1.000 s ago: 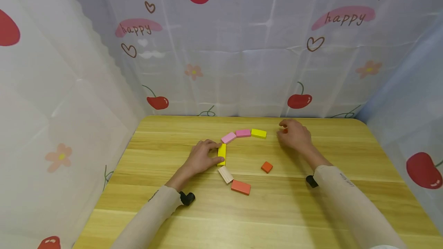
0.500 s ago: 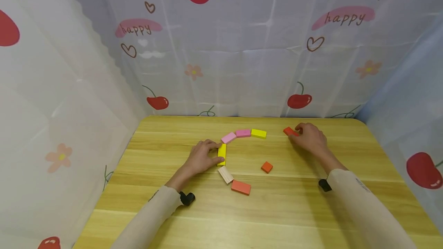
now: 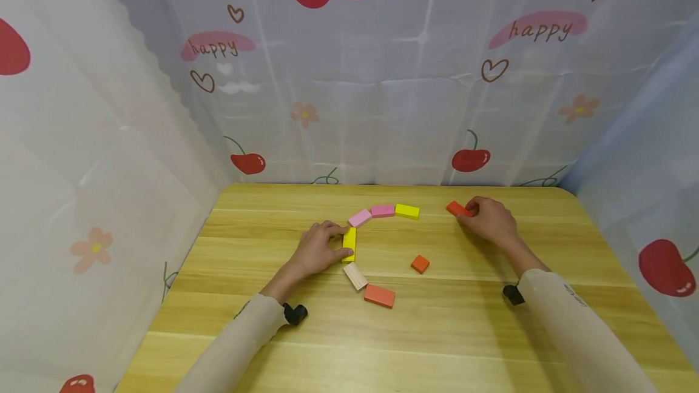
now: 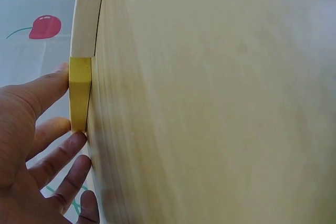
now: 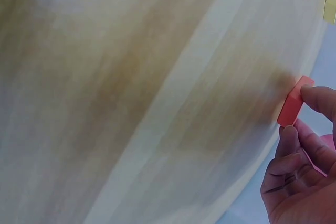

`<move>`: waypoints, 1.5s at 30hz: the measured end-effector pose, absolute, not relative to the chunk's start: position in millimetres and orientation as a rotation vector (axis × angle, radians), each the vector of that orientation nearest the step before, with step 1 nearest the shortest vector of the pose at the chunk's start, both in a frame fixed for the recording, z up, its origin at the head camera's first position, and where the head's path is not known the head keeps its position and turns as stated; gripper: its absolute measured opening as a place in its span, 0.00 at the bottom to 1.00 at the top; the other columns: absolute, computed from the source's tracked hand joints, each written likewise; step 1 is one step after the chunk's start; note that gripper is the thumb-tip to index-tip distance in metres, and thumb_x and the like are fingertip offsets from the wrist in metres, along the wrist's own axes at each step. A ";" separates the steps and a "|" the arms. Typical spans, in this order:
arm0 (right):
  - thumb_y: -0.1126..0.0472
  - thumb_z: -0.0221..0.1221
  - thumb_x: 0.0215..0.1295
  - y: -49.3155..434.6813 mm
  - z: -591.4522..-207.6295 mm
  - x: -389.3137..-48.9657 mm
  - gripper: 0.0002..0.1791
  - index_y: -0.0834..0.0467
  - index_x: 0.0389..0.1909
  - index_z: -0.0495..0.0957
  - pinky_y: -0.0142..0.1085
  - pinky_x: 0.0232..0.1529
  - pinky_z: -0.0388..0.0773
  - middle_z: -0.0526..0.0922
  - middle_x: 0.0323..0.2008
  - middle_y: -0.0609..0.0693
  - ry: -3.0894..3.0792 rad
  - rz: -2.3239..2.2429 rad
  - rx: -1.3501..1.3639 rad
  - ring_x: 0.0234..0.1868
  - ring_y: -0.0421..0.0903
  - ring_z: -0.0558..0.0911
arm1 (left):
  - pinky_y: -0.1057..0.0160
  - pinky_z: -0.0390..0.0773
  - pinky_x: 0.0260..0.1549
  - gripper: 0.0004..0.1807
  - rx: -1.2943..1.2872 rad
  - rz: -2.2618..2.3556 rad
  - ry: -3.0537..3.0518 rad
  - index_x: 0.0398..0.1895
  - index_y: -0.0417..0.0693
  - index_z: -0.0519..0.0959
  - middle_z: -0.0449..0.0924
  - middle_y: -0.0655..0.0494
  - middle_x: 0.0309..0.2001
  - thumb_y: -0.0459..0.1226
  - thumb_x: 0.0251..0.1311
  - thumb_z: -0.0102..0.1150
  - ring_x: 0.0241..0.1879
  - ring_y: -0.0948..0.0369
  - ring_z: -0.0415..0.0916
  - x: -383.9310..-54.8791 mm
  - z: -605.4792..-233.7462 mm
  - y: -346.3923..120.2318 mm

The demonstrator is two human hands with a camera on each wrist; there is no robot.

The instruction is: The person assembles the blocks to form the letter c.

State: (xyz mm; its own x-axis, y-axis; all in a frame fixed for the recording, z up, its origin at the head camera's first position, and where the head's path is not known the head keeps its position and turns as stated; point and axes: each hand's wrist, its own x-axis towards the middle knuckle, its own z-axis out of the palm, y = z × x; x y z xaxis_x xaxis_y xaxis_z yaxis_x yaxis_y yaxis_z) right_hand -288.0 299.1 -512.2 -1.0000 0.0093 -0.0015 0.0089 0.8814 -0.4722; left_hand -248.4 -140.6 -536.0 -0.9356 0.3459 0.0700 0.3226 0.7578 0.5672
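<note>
On the wooden table, my left hand (image 3: 318, 248) pinches a yellow block (image 3: 350, 244) between thumb and fingers; the left wrist view shows the same hand (image 4: 31, 135) at the yellow block (image 4: 80, 93). To the right, my right hand (image 3: 493, 220) holds a red block (image 3: 456, 208) by thumb and fingertips, seen closer as the red block (image 5: 295, 102) in the right wrist view. A curved row runs past the left hand: a light pink block (image 3: 360, 218), a darker pink block (image 3: 383, 211), another yellow block (image 3: 407, 211), a plain wood block (image 3: 355, 276) and a coral block (image 3: 379, 296).
A small orange-red block (image 3: 420, 264) lies apart inside the curve. The table (image 3: 437, 344) has rounded far corners and meets a hanging printed curtain (image 3: 377, 126) at the back, with more curtain on both sides.
My right hand has shifted right along the table, and the red block it had mostly covered now shows. My left hand stays on the yellow block.
</note>
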 end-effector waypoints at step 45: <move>0.49 0.72 0.68 314.0 -510.6 -232.6 0.20 0.57 0.53 0.87 0.45 0.41 0.77 0.90 0.47 0.58 -3.077 0.730 0.253 0.42 0.52 0.85 | 0.41 0.69 0.64 0.32 0.566 0.922 2.908 0.71 0.56 0.82 0.83 0.53 0.63 0.53 0.65 0.75 0.61 0.49 0.76 -249.9 -537.4 -142.5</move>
